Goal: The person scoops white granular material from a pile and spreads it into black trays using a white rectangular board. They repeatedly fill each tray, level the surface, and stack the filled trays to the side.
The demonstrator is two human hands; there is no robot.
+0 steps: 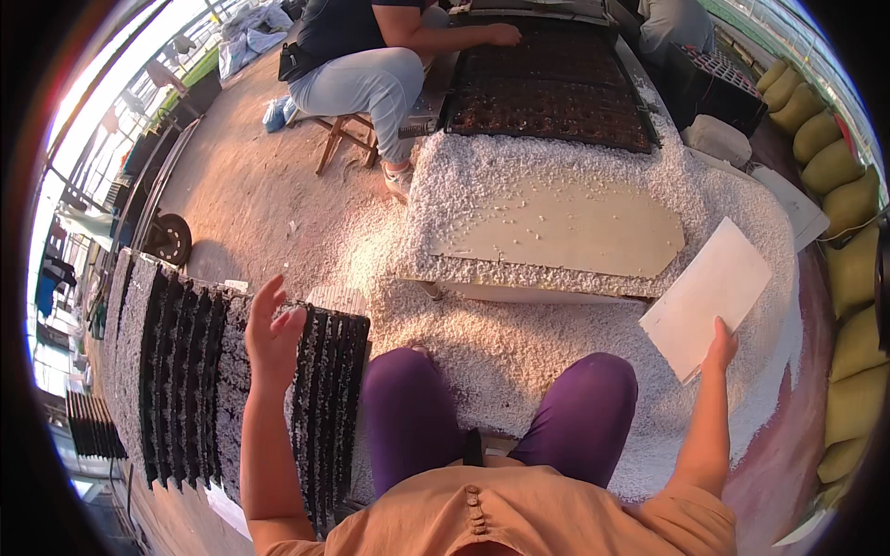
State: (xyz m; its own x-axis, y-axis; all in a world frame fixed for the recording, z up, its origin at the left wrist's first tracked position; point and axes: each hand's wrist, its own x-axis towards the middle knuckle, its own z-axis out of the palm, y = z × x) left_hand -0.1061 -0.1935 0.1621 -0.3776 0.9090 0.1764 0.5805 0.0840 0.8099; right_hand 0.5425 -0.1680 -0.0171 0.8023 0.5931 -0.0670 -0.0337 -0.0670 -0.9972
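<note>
- Pinched a white sheet [714, 287] in the right hand [720, 350], thumb on the upper face, other fingers mostly hidden beneath.
- Held that sheet tilted by the near right corner of the surface [565, 232], overlapping the corner in view; could not tell contact from a gap there.
- Spread the fingers of the left hand [275, 343] apart around nothing, left of the surface and over the stacked trays [181, 371]; could not confirm any touch against them.
- Found those trays piled in many dark layers left of the surface, with white granules [464, 176] along and between the edges; judged this share probably done, without a sure count.
- Noticed a bare patch in the middle of the surface, ringed by granules, with a few strays scattered on top and no tray in place.
- Saw dark celled trays [547, 107] at the far end of the surface, brown inside and only lightly flecked with white; judged these not yet covered, hence the part left.
- Made out a co-worker's hand [503, 34] at the far part of those trays, and a wooden stool [338, 139] left of the surface's far end.
- Judged the work partway along, with no finish in sight.
</note>
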